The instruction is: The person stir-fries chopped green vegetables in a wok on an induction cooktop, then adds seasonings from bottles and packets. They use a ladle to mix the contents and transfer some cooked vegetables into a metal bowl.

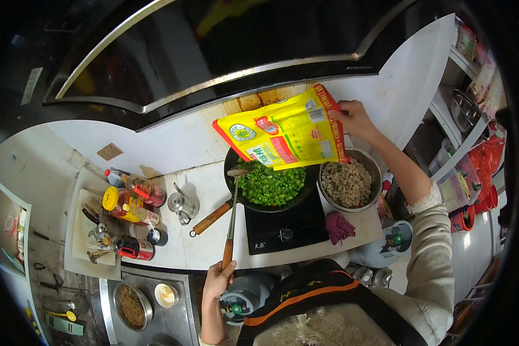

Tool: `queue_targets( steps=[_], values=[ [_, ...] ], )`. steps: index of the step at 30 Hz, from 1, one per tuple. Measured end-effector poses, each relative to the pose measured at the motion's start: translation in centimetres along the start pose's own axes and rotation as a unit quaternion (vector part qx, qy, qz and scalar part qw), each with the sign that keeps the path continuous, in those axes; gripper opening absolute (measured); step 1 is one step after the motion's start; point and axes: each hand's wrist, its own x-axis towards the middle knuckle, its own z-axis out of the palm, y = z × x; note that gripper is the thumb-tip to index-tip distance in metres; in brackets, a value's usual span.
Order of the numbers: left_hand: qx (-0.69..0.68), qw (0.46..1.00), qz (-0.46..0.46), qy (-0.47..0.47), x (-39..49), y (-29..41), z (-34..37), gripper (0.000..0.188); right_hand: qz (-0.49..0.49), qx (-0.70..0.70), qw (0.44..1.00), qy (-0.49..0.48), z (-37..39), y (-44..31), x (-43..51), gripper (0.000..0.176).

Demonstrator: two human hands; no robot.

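My left hand (219, 279) grips the wooden handle of a long metal ladle (232, 216), whose bowl rests at the left rim of a black wok (231, 166). Chopped green peppers (271, 184) fill the wok, which sits on a black induction cooktop (290, 233). Above it, my right hand (355, 120) holds a large yellow and red seasoning pouch (285, 129) by its right end. The pouch slants down leftward and hides the back of the wok. Whether anything falls from it cannot be seen. A steel bowl (377, 186) of cooked minced meat (346, 181) stands right of the wok.
Condiment bottles (132, 207) and a metal oil pot (184, 203) stand at left. A purple cloth (340, 227) lies beside the cooktop. The black range hood (225, 65) hangs overhead. Gas cylinders (382, 246) stand below the counter. The steel sink area (177, 298) holds a food bowl (132, 305).
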Motion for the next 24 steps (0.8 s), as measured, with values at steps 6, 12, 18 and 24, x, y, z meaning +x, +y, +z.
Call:
queue_targets(
  steps=[6, 12, 18, 24],
  values=[
    [-0.027, 1.0, -0.005, 0.001, -0.5, 0.1, 0.5, 0.028, 0.047, -0.002, 0.999, -0.018, 2.0, 0.0, 0.3, 0.026],
    [-0.032, 0.999, -0.023, 0.008, -0.8, -0.1, 0.2, 0.027, -0.055, -0.091, 0.994, 0.011, 1.7, -0.6, 1.4, 0.024],
    [-0.022, 0.999, -0.024, -0.012, -1.1, -0.8, -0.2, 0.026, -0.045, -0.104, 0.992, 0.048, 1.2, -0.3, 2.5, 0.025],
    [-0.051, 0.997, 0.006, -0.053, -1.7, -2.0, -0.6, 0.026, -0.042, -0.077, 0.993, 0.084, 4.2, 0.3, 3.9, 0.029]
  ],
)
